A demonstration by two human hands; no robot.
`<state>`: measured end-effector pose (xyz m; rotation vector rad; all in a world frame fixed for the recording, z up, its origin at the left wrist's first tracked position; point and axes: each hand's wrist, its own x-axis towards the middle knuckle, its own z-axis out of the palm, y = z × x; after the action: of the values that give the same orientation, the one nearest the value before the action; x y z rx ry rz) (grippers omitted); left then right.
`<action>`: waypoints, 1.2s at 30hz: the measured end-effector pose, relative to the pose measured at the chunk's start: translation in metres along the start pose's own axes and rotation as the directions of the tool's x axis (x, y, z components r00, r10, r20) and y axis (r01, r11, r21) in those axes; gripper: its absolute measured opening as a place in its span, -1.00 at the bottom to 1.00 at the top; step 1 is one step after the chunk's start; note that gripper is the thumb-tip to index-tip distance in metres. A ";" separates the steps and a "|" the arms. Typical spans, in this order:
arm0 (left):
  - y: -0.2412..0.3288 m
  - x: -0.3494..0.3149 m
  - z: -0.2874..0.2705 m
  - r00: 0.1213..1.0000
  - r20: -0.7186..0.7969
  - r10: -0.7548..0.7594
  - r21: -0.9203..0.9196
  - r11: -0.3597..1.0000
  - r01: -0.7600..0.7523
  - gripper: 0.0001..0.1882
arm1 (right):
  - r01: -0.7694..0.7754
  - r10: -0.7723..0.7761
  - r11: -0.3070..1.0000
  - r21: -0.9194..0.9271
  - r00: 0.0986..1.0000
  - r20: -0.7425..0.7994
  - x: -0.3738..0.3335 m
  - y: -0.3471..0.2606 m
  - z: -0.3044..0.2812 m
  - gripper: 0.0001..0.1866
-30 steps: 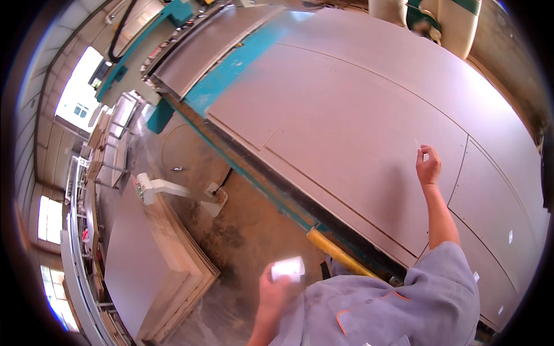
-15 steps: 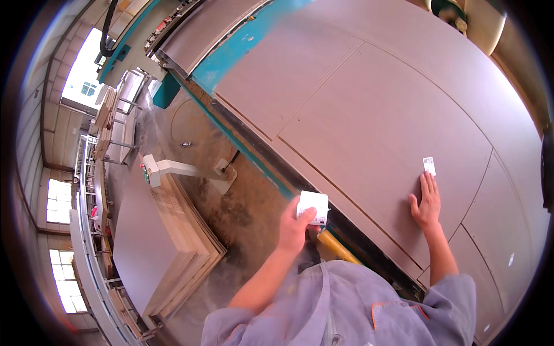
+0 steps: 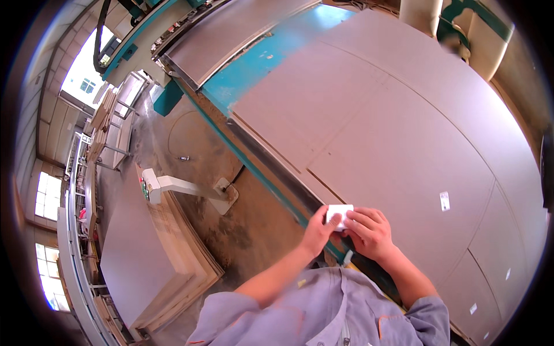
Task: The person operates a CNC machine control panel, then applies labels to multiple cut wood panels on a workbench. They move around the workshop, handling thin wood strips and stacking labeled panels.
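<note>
Close in front of my body, my left hand (image 3: 317, 233) grips a small pad of white printed labels (image 3: 340, 211), its thumb resting on the face. My right hand (image 3: 371, 233) has its fingers bent over the pad's right side, pinching at it; whether a single label is lifted cannot be seen. Beyond them lies a large grey panel (image 3: 398, 150), divided into pieces by cut lines. One white label (image 3: 444, 201) is stuck on it to the right of my hands. Further labels sit on pieces nearer the right rim, one of them a small label (image 3: 473, 308).
Along the panel's left side runs a dark and teal machine edge (image 3: 254, 164). A white control stand (image 3: 184, 185) rises from the floor at left, beside a stack of grey boards (image 3: 135, 248). Teal machinery (image 3: 168, 98) stands at the far left.
My right hand has left the label on the panel and come back to the pad in my left hand. The pad has shifted slightly right and down in view.
</note>
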<state>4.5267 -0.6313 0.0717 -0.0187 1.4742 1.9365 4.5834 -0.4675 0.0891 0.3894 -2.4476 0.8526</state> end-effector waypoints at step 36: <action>0.041 0.052 -0.284 0.964 -0.125 -0.233 -0.163 0.964 0.212 -0.60 | -0.293 0.245 0.948 -0.124 0.921 -0.302 0.230 0.209 0.207 -0.92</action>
<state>4.3565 -0.8520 -0.0156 -0.3830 1.3499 1.8861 4.2280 -0.4636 -0.0249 -0.1310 -2.3076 0.7451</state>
